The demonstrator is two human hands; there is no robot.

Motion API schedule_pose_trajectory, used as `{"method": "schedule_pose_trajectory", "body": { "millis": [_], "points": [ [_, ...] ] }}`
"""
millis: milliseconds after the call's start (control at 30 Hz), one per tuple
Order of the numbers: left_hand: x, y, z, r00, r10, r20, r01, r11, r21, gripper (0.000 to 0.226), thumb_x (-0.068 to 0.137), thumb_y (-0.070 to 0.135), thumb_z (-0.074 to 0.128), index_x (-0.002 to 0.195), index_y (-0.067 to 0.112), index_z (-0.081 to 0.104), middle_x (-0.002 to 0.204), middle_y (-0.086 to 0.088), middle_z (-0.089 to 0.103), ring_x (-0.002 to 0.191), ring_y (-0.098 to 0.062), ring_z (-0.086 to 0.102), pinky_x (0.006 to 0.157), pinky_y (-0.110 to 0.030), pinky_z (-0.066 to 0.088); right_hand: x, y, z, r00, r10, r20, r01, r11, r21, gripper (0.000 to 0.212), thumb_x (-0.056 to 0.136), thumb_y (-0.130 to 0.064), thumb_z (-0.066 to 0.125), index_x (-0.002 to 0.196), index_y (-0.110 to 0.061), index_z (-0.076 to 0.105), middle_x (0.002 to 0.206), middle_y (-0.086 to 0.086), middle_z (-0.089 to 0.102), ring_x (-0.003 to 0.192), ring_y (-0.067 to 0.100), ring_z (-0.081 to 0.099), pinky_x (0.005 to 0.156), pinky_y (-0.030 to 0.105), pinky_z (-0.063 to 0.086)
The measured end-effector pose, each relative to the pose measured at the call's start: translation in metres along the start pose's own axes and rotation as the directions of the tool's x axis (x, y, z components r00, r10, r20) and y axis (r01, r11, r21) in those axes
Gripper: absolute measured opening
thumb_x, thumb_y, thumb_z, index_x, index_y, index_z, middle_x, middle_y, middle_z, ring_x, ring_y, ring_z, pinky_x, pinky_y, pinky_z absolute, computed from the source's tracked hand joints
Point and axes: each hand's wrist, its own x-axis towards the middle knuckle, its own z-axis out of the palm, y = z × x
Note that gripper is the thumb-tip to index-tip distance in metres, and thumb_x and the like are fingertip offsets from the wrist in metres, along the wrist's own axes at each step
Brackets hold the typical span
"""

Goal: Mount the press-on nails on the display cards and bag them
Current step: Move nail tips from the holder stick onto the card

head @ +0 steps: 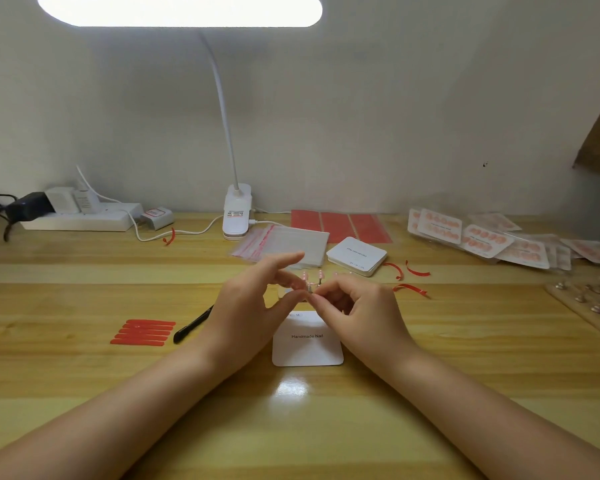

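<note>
Above the display card (307, 344), your left hand (248, 303) and right hand (355, 306) pinch what looks like a small nail piece (310, 289), left forefinger extended. You appear mid-mounting; next, seat it squarely on the card.

We see a display card (307, 344) between our wrists, strips (142, 331) and a pen (192, 325) left of it, a card stack (356, 255) behind.

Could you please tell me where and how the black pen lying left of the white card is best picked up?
Pinch the black pen across its middle from above. It lies flat and slanted on the table, its far end beside the left hand. Its near end is free, with bare wood either side.
</note>
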Motion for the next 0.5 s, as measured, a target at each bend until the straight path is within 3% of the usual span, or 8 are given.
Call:
{"method": "schedule_pose_trajectory", "body": {
  "millis": [167, 367, 500],
  "points": [
    [0.000, 0.000, -0.002, 0.997, -0.080, -0.016, 0.079, 0.996, -0.032, 0.037, 0.079, 0.020, 0.073, 0.113, 0.006, 0.065, 0.088, 0.003, 0.072, 0.082, -0.010, 0.070, 0.078, -0.031, 0.056, 0.001, 0.001, 0.000, 0.998, 0.063, -0.018, -0.063, 0.998, 0.019, 0.009, 0.083, -0.014, 0.075, 0.076, -0.018, 0.072, 0.057, -0.017, 0.058, 0.056, -0.001, 0.055, 0.056, 0.009, 0.039],
    [-0.002, -0.016, -0.002, 0.913, -0.408, -0.013, 0.404, 0.898, 0.173, 0.035, 0.088, 0.023, 0.070, 0.121, 0.023, 0.056, 0.083, 0.018, 0.064, 0.079, -0.004, 0.064, 0.072, -0.036, 0.054, 0.001, 0.000, -0.001, 0.991, 0.130, -0.025, -0.128, 0.991, 0.048, 0.009, 0.084, -0.018, 0.074, 0.077, -0.019, 0.069, 0.062, -0.010, 0.064, 0.059, 0.001, 0.060, 0.057, 0.015, 0.048],
    [-0.002, -0.024, 0.003, 0.895, -0.442, 0.051, 0.429, 0.888, 0.166, 0.040, 0.090, 0.020, 0.067, 0.126, 0.023, 0.050, 0.083, 0.017, 0.060, 0.079, -0.002, 0.060, 0.071, -0.026, 0.050, 0.006, -0.004, -0.005, 0.989, 0.147, 0.016, -0.147, 0.989, 0.016, 0.009, 0.081, -0.023, 0.077, 0.074, -0.022, 0.072, 0.063, -0.011, 0.067, 0.059, 0.002, 0.060, 0.058, 0.015, 0.046]
  ]
}}
